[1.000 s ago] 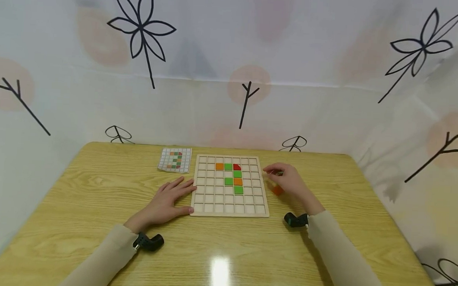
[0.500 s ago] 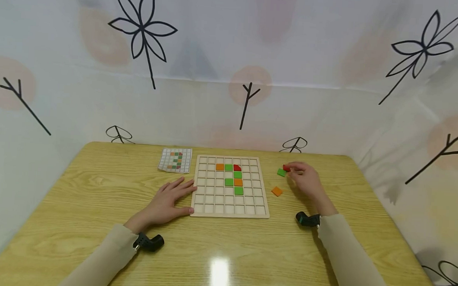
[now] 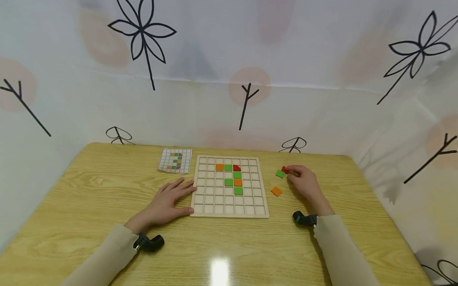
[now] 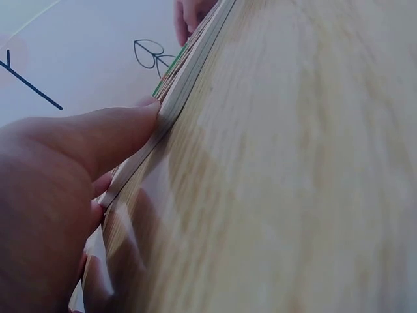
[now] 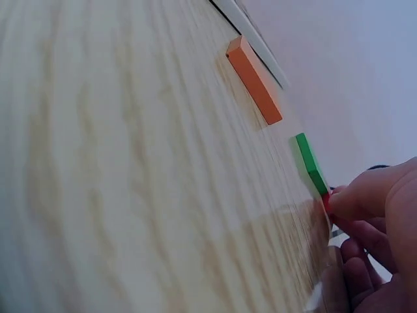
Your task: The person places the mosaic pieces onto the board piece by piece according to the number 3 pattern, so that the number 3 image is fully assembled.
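A square wooden grid board [image 3: 229, 215] lies mid-table, with green, orange and red tiles in some of its cells. My left hand [image 3: 164, 203] rests at the board's left edge, fingers spread and the thumb [image 4: 124, 127] touching the rim. To the right of the board, my right hand [image 3: 306, 184] pinches a red tile [image 3: 284, 169] between thumb and fingertips, low at the tabletop. Right beside it is a green tile [image 3: 280, 174], flat on the wood. An orange tile [image 3: 276, 191] lies nearer me, apart from the hand. The fingers hide most of the red tile in the right wrist view.
A paper card [image 3: 166, 158] printed with a coloured grid pattern lies behind the left hand, left of the board. The wooden table [image 3: 191, 262] ends against a patterned cloth backdrop [image 3: 199, 111]. Each wrist wears a small black camera [image 3: 150, 242].
My right hand moved right, away from the board, and the green tile now lies on the table. It took the red tile, then shifted slightly left. The left hand stayed still.
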A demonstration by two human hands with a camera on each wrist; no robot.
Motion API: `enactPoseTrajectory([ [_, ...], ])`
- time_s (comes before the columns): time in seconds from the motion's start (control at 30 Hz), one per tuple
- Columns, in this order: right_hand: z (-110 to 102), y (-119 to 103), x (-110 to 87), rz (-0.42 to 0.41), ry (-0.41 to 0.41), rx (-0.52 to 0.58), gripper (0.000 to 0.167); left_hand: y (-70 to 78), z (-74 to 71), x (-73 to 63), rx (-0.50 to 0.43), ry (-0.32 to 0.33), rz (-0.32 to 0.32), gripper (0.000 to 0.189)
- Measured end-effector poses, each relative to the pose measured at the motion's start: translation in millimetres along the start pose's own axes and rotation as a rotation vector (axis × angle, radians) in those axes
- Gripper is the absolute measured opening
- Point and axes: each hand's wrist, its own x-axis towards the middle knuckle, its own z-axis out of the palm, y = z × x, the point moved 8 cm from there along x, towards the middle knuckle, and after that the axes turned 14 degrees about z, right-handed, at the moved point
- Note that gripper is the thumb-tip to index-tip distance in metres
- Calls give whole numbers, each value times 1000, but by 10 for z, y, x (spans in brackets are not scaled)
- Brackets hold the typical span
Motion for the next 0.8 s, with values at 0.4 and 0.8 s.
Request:
enactPoseTrajectory([
  [0.4, -24, 22, 43, 1, 44, 14, 31, -24, 7, -11, 0, 7, -5, 68],
  [0.8, -74, 59, 18, 47, 115, 22, 20, -29, 16, -11, 7, 16, 4, 69],
])
